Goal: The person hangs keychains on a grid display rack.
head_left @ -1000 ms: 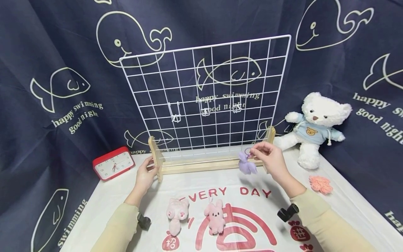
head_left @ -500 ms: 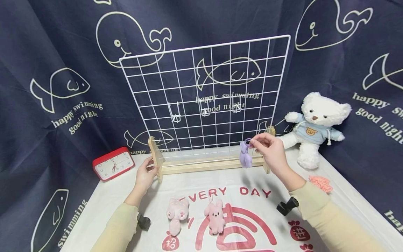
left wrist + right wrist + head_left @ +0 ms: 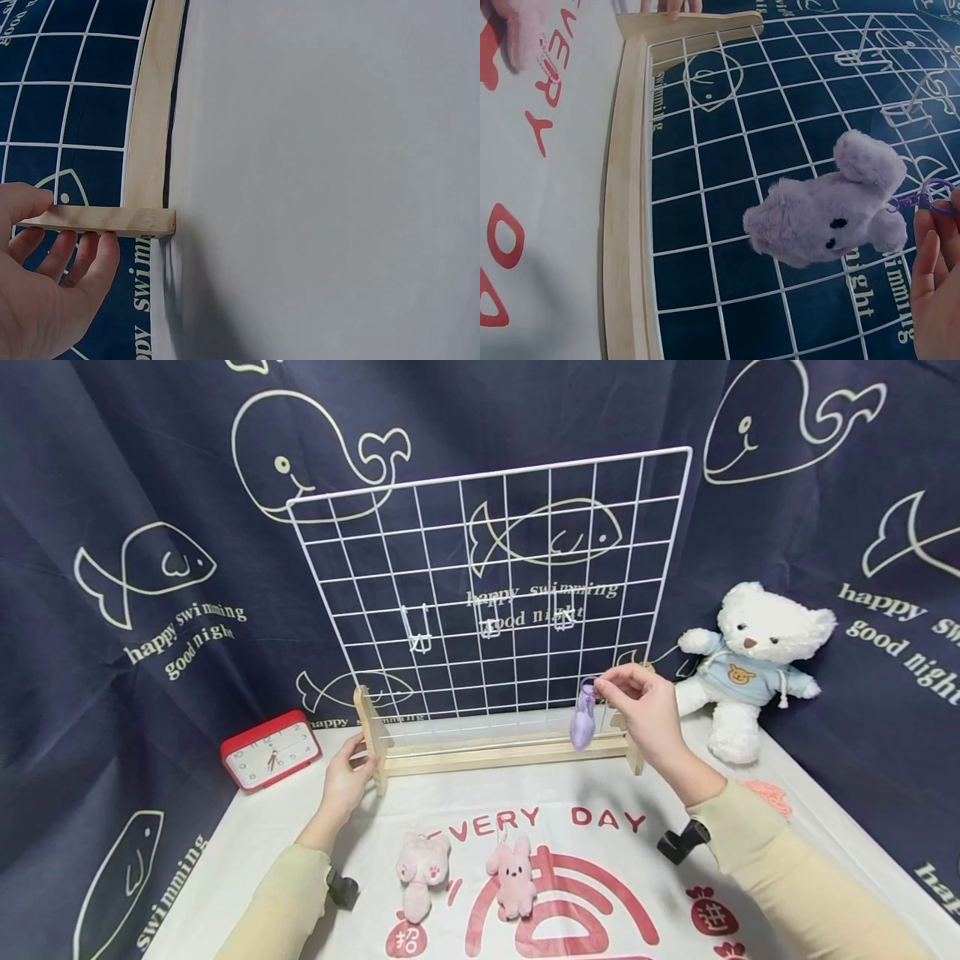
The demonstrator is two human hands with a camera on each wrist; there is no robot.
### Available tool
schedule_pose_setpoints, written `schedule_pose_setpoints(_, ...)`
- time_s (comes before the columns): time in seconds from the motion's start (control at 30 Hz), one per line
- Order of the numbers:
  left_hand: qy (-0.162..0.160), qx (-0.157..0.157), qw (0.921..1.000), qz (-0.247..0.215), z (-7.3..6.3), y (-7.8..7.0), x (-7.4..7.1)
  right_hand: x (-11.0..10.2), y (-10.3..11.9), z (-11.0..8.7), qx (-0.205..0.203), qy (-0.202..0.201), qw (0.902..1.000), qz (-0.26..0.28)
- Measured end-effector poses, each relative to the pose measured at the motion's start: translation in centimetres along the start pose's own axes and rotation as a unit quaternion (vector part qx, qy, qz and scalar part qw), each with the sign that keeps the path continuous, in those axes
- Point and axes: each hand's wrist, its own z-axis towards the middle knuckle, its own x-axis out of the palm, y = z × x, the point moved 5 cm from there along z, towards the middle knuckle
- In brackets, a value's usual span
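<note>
By its purple key ring, my right hand (image 3: 648, 718) pinches a lilac plush keychain (image 3: 582, 727), which hangs in front of the white wire grid rack's lower right. In the right wrist view the plush toy (image 3: 802, 217) shows rounded ears and dark eyes, and the ring (image 3: 937, 195) sits at the fingertips. At the rack's left end, my left hand (image 3: 347, 777) grips the wooden side foot (image 3: 105, 219), thumb on one side and fingers on the other. White wire hooks hang on the grid: left (image 3: 420, 642), middle (image 3: 491, 627) and right (image 3: 564, 617).
Two pink plush keychains, one left (image 3: 423, 868) and one right (image 3: 516, 881), lie on the white printed cloth. A red clock (image 3: 272, 750) stands at the left. A white teddy bear (image 3: 761, 643) sits at the right, with a coral yarn-like item (image 3: 768, 795) partly behind the right sleeve.
My right hand has risen slightly with the lilac plush keychain, which has swung and turned on its ring. My left hand has stayed on the wooden foot.
</note>
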Motion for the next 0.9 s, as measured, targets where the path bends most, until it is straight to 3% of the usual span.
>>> schedule_pose_setpoints(0.5, -0.006, 0.005, 1.0000, -0.005, -0.1, -0.1, -0.1, 0.9, 1.4, 1.3, -0.007, -0.013, 0.9994, 0.031)
schedule_pose_setpoints(0.9, -0.001, -0.006, 0.9997, -0.025, -0.2, -0.1, 0.0, 1.7, 3.2, 2.1, -0.047, -0.044, 0.9979, -0.001)
